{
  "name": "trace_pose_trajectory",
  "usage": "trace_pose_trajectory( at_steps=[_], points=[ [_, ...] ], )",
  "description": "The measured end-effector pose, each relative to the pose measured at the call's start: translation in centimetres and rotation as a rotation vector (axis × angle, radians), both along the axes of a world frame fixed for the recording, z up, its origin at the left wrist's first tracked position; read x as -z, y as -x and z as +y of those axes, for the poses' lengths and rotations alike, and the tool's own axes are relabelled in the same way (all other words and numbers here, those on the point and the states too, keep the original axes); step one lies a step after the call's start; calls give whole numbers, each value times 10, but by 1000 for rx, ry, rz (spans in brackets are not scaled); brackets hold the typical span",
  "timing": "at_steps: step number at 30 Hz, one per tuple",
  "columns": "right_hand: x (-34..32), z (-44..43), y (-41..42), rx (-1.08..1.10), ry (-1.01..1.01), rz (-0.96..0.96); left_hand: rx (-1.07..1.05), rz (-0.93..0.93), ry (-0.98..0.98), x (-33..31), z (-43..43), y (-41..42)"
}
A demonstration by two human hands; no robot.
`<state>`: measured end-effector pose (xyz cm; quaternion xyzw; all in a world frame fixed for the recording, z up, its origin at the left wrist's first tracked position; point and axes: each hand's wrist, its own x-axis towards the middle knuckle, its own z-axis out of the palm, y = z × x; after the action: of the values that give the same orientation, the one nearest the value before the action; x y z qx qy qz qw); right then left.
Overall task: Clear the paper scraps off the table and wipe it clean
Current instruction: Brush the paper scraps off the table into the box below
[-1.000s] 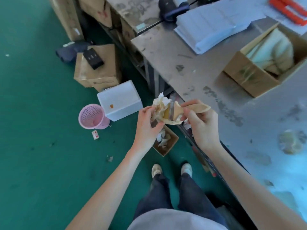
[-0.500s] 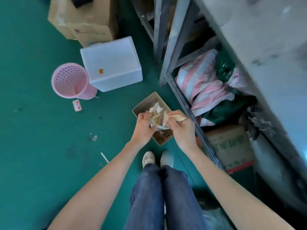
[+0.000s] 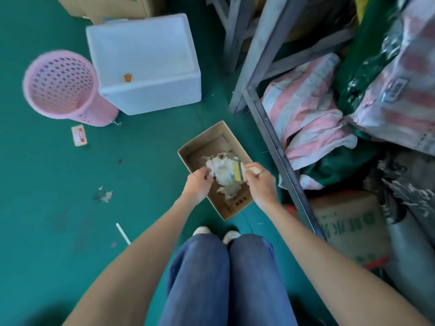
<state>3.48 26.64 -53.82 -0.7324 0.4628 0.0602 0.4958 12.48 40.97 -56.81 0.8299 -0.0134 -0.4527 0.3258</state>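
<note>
Two knees in blue jeans [image 3: 223, 278] are nearest, with pale shoes [image 3: 202, 230] just past them. Both hands are beyond the shoes, directly over an open cardboard box [image 3: 204, 142] on the green floor. The right hand [image 3: 260, 184] grips the wooden handle of a brush [image 3: 237, 174], fingers wrapped round it and bristle end pointing toward the left hand. The left hand [image 3: 197, 184] has curled fingers pinching the wad of white paper scraps [image 3: 222, 171] stuck at the bristles. More scraps lie loose in the box under the hands (the count is unclear, blurred).

Left of the left hand on the floor are a white stick [image 3: 123, 233], a small crumpled scrap [image 3: 106, 196] and, further out, a red-and-white card [image 3: 79, 135]. Beyond that stands a pink perforated basket [image 3: 61, 90], touching or just beside a white foam box [image 3: 146, 62].

Right of the right hand is a grey metal frame [image 3: 270, 128], with a pink-striped bag [image 3: 306, 107] and a printed sack [image 3: 348, 229] behind it.
</note>
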Motion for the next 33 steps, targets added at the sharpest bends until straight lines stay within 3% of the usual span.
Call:
trace_pose_trajectory(
  at_steps=[4, 17, 24, 33],
  points=[
    [-50, 6, 6, 8, -25, -23, -50, 30, -8, -49, 15, 6],
    [-334, 49, 26, -127, 100, -152, -182, -62, 176, -319, 49, 28],
    [-423, 57, 57, -130, 138, -244, -125, -163, 294, -402, 59, 44],
    [-496, 24, 128, 127, 277, -516, 86, -178, 507, -466, -9, 80]
  ],
)
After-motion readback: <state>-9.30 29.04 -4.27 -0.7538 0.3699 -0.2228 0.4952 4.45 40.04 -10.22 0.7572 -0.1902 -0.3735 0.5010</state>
